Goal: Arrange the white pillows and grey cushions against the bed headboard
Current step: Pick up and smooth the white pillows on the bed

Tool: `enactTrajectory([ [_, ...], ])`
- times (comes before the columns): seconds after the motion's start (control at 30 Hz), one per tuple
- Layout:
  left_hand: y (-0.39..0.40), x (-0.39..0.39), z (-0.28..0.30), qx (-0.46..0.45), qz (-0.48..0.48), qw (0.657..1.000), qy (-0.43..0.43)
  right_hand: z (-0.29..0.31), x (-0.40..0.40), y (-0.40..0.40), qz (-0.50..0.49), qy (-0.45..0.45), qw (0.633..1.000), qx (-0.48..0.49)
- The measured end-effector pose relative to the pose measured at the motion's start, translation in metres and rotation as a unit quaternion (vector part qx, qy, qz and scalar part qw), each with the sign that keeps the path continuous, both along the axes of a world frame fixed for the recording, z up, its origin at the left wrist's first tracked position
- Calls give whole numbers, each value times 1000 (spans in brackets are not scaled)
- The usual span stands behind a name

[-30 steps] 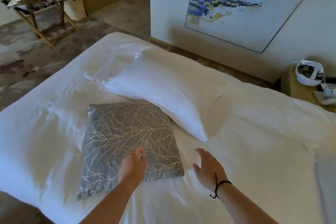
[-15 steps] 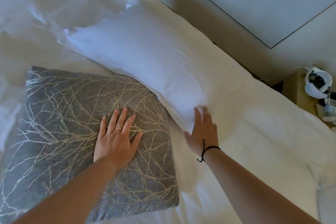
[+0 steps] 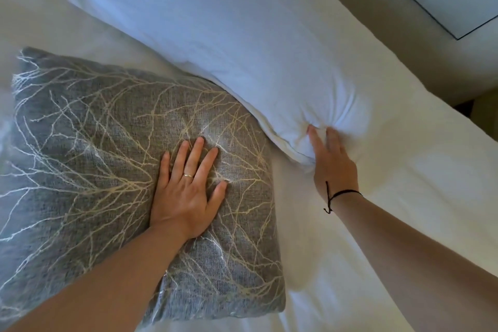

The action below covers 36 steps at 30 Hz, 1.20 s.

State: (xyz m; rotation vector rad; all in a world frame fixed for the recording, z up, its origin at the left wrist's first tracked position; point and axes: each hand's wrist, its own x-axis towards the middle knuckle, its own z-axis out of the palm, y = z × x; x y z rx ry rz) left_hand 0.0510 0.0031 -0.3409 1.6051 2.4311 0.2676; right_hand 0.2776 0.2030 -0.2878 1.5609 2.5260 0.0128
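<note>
Now both hands are on the bedding.
Left hand (image 3: 186, 194) lies flat, fingers spread, on the cushion (image 3: 107, 170); right hand (image 3: 334, 167) pinches the pillow (image 3: 229, 43) corner beside the cushion.

Bedroom, perhaps hotel: bed (image 3: 404, 197), pillow (image 3: 229, 43).

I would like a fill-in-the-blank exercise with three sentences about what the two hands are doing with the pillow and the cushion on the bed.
1. The left hand lies flat on the ______ cushion.
2. The fingers of the right hand press into a corner of the ______ pillow.
3. A thin black cord is tied around the ______ wrist.

Missing words: grey; white; right
</note>
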Motion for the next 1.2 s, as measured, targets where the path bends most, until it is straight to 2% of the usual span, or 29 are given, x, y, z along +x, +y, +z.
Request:
enactTrajectory([
  [0.1, 0, -2, 4, -15, -3, 1000, -7, 14, -2, 10, 14, 24, 1000, -8],
  [0.33, -1, -4, 28, -63, -7, 998, -8, 60, -5, 2, -75, 116, 987, -85],
  [0.43, -5, 2, 51, -109, -1, 994, 17, 93, -9, -21, -95, 165, 974, -118],
  [0.53, -8, 6, 86, -179, -19, 984, -2, 133, -6, -51, -103, 228, 956, -153],
  [0.6, -13, 14, 116, -181, -45, 982, -15, 156, 10, -71, -127, 264, 939, -178],
  [0.73, -32, 60, 191, -28, -76, 996, -30, 203, 66, -117, -186, 296, 907, -233],
  [0.83, -40, 108, 244, 36, -154, 987, -17, 241, 125, -162, -205, 322, 875, -297],
  [0.93, -43, 167, 284, 36, -255, 966, 5, 275, 198, -209, -228, 341, 853, -322],
  [1.07, -52, 245, 316, -19, -403, 911, 79, 307, 300, -268, -246, 347, 844, -327],
  [1.2, -69, 325, 324, -26, -468, 878, 99, 317, 392, -320, -265, 339, 832, -350],
])
